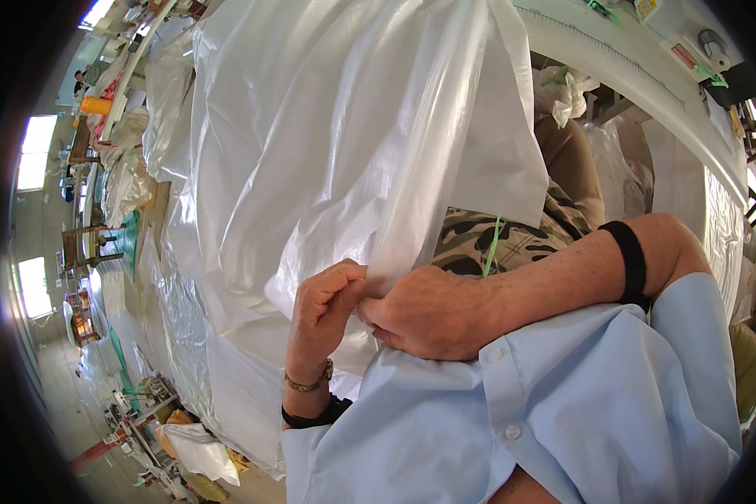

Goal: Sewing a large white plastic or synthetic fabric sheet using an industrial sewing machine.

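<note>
A large sheet of white, glossy plastic [311, 126] drapes in long folds down to my body. My left hand [319, 307], with a wristwatch [309, 378] below it, pinches the near edge of the sheet between thumb and fingers. Touching it from the right, my right hand [433, 312] is closed on the same folded edge, its fingertips mostly tucked out of sight. A smooth folded band of the plastic runs from both hands up and away to the right. A thin green strand [492, 246] lies on my camouflage-patterned lap [521, 239], beside the right forearm.
At the upper right stands a pale work table [613, 55] with a sewing machine [689, 34] on it. Crumpled clear plastic [563, 92] hangs under its edge. More plastic sheeting [176, 311] is heaped on the left, past which are stools [88, 248] and machinery [147, 428].
</note>
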The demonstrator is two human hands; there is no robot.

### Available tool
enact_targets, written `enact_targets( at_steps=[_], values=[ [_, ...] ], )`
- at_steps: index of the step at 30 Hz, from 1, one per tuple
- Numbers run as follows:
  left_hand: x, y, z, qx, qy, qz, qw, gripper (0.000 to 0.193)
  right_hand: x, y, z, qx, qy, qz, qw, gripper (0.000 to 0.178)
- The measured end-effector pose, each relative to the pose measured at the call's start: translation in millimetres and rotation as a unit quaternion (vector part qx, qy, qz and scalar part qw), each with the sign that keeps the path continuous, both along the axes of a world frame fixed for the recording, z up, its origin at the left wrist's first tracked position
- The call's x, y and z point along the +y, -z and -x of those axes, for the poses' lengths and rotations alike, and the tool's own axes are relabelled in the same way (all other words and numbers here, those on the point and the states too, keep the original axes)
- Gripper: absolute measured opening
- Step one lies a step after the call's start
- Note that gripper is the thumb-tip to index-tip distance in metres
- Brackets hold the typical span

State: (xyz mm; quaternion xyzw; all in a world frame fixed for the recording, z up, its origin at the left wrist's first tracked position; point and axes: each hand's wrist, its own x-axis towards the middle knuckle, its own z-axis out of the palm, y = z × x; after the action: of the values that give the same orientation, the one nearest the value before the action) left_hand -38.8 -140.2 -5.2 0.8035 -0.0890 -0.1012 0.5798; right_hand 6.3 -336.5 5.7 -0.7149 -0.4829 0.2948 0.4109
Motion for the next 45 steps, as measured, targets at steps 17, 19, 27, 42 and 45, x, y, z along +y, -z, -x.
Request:
enact_targets(
  at_steps=[17,19,27,42,45],
  values=[
    [-3.6,7.7,3.4,0.162,-0.141,0.098,0.972,0.008,-71.5,5.4,-36.2,-0.131,0.247,-0.129,0.952,0.025],
    [-0.6,8.9,4.7,0.156,-0.140,0.106,0.972,0.008,-102.8,23.9,-54.9,-0.287,0.437,-0.132,0.842,0.033],
    [8.1,-12.0,0.5,0.050,-0.133,0.114,0.983,0.016,-165.2,96.8,-31.4,0.214,0.457,0.100,0.857,0.040],
    [-11.2,-22.2,3.4,0.007,-0.081,0.168,0.982,0.006,-37.0,-32.3,-18.2,-0.026,0.294,-0.110,0.949,0.015],
    [-17.3,-18.1,10.3,0.086,-0.096,0.201,0.971,0.023,-25.5,-13.7,-12.1,-0.070,0.271,-0.148,0.949,0.015]
  ],
)
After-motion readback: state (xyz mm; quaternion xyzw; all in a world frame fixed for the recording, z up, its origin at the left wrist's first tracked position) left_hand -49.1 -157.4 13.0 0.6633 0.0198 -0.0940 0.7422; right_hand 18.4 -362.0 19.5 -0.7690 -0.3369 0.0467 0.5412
